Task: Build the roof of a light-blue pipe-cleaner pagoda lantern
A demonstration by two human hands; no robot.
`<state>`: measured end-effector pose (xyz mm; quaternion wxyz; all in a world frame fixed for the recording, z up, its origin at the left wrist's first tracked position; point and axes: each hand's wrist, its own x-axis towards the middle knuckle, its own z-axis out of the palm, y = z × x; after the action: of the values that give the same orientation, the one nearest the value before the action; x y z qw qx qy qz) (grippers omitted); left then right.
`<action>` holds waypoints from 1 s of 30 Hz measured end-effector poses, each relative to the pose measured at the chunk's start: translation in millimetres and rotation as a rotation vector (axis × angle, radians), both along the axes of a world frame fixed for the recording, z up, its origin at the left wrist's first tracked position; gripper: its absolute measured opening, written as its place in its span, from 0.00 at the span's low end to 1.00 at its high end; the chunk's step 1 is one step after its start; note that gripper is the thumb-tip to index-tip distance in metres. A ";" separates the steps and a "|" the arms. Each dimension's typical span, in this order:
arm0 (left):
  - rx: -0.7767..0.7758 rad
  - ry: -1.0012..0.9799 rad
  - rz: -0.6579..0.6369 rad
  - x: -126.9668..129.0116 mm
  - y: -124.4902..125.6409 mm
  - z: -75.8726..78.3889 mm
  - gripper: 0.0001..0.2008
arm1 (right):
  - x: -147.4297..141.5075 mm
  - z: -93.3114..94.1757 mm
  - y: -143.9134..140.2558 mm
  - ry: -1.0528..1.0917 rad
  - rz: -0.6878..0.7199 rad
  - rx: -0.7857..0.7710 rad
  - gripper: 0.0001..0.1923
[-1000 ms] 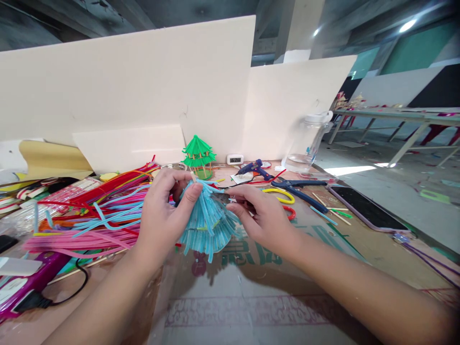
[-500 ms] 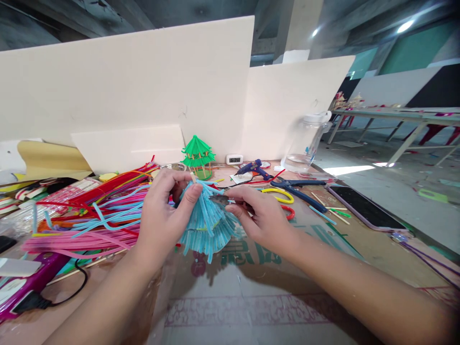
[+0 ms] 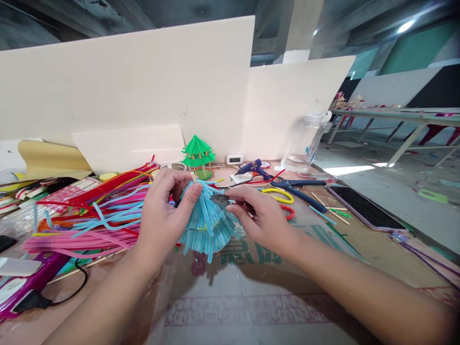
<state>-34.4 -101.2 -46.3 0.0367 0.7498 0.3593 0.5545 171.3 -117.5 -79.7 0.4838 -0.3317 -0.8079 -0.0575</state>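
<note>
My left hand [image 3: 163, 215] grips the top of a light-blue pipe-cleaner roof [image 3: 208, 225], thumb pressed on its peak, holding it above the table. My right hand [image 3: 260, 215] pinches a small metal tool [image 3: 222, 198] whose tip touches the roof's upper right side. A wooden stick pokes out at the roof's peak between my fingers. A finished green pagoda model [image 3: 198, 155] stands behind, against the white board.
A heap of coloured pipe cleaners [image 3: 86, 215] lies at left. Blue glue gun [image 3: 253, 168], blue pliers [image 3: 298, 189], yellow-handled scissors [image 3: 280, 195], a phone [image 3: 366, 208] and a clear water bottle [image 3: 307, 143] sit at right. A purple device with a black cable [image 3: 32, 282] is near left.
</note>
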 end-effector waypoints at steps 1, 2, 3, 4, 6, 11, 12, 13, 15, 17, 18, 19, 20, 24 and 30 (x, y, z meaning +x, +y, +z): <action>-0.001 -0.002 -0.002 0.1 0.0 -0.2 0.05 | 0.0 -0.2 -0.2 0.001 0.001 -0.001 0.09; -0.002 -0.003 -0.004 0.3 -0.1 -0.3 0.05 | 0.0 -0.3 -0.3 0.000 0.001 -0.002 0.09; -0.004 -0.002 -0.003 0.5 -0.3 -0.3 0.05 | -0.2 -0.4 -0.4 -0.001 -0.001 -0.002 0.09; -0.004 0.001 -0.003 0.6 -0.5 -0.2 0.05 | -0.3 -0.3 -0.5 -0.002 -0.005 -0.002 0.09; -0.002 0.008 -0.002 0.7 -0.9 0.2 0.04 | -0.8 0.1 -0.5 -0.002 -0.010 -0.001 0.09; -0.003 0.005 -0.002 -0.4 -1.9 0.7 0.04 | -1.2 1.2 0.4 -0.011 -0.006 0.010 0.09; -0.004 0.004 -0.002 -0.5 -2.0 0.6 0.04 | -1.1 1.3 0.6 -0.009 -0.002 0.016 0.08; -0.006 0.003 -0.001 -0.4 -2.1 0.6 0.04 | -1.1 1.4 0.8 -0.008 0.003 0.021 0.08; -0.006 0.005 0.005 0.1 -2.0 0.7 0.04 | -1.0 1.6 1.0 -0.006 0.011 0.033 0.08; -0.005 0.007 0.007 0.8 -1.7 0.9 0.04 | -0.9 1.7 0.9 -0.005 0.012 0.040 0.07; -0.005 0.007 0.007 1.1 -1.5 1.0 0.04 | -0.9 1.6 0.8 -0.005 0.010 0.038 0.07; -0.007 0.005 0.005 1.2 -1.3 1.1 0.04 | -0.9 1.4 0.7 -0.002 0.008 0.034 0.07; -0.008 0.004 0.003 1.2 -1.2 1.2 0.04 | -0.7 1.1 0.7 0.003 0.003 0.024 0.07; -0.009 0.004 0.004 0.1 -1.3 1.3 0.05 | 0.4 -0.3 0.5 0.048 -0.026 -0.012 0.09; -0.020 -0.003 0.000 -0.2 -1.2 0.7 0.05 | -0.6 1.9 -2.0 0.020 -0.028 -0.038 0.09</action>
<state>-34.6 -102.4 -45.6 0.0448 0.7485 0.3646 0.5521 170.7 -119.5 -77.9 0.4845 -0.3525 -0.7993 -0.0457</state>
